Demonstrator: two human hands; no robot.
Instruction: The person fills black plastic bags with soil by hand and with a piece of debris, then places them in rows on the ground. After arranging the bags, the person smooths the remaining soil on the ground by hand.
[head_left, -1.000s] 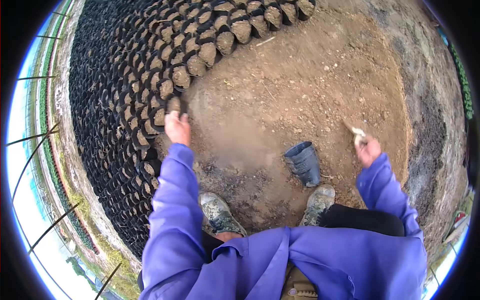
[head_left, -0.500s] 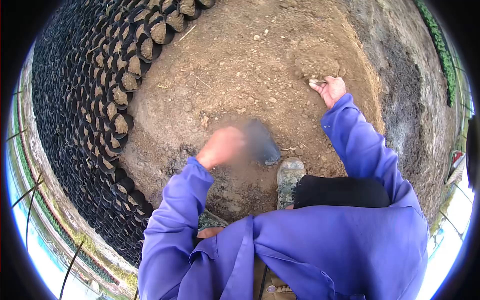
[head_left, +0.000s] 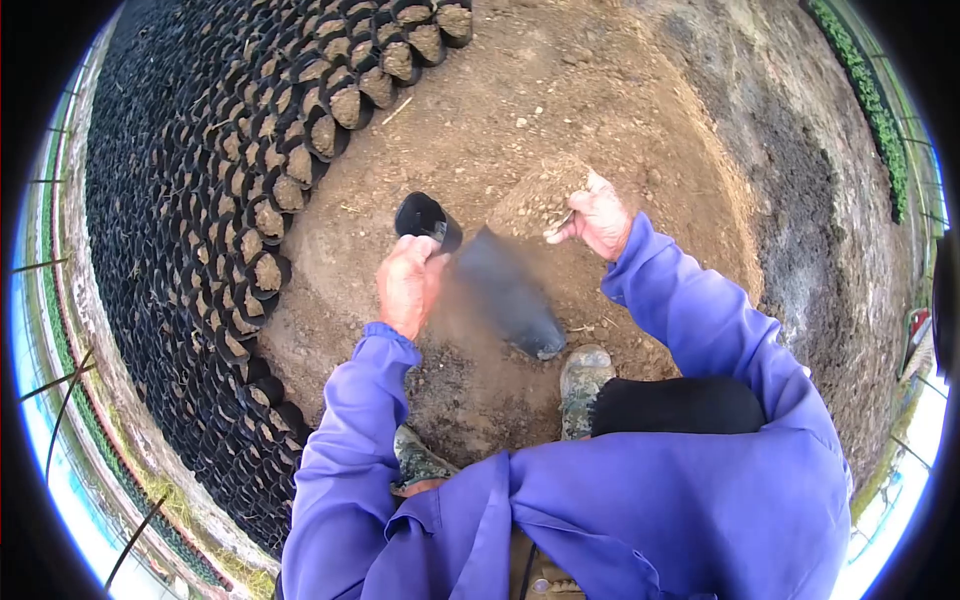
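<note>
My left hand [head_left: 410, 285] is closed on a black plastic nursery bag [head_left: 428, 218], its round mouth open and tilted upward. To the right, my right hand [head_left: 600, 218] grips the edge of a soil-heaped scoop [head_left: 543, 193]; soil covers most of it, so its shape is hard to make out. The scoop is a short way right of the bag, apart from it. Below and between my hands, a pile of flat black bags [head_left: 515, 305] lies on the soil, partly blurred, close to my boot [head_left: 586, 380].
Rows of soil-filled black bags [head_left: 268, 218] cover the ground at left, with many darker bags beyond them. Loose brown soil [head_left: 590, 90] spreads ahead. A strip of green plants [head_left: 865, 100] runs along the far right.
My left hand has risen from the flat bags and now holds up an open one. My right hand has moved left and nearer, bringing the heaped soil with it.
</note>
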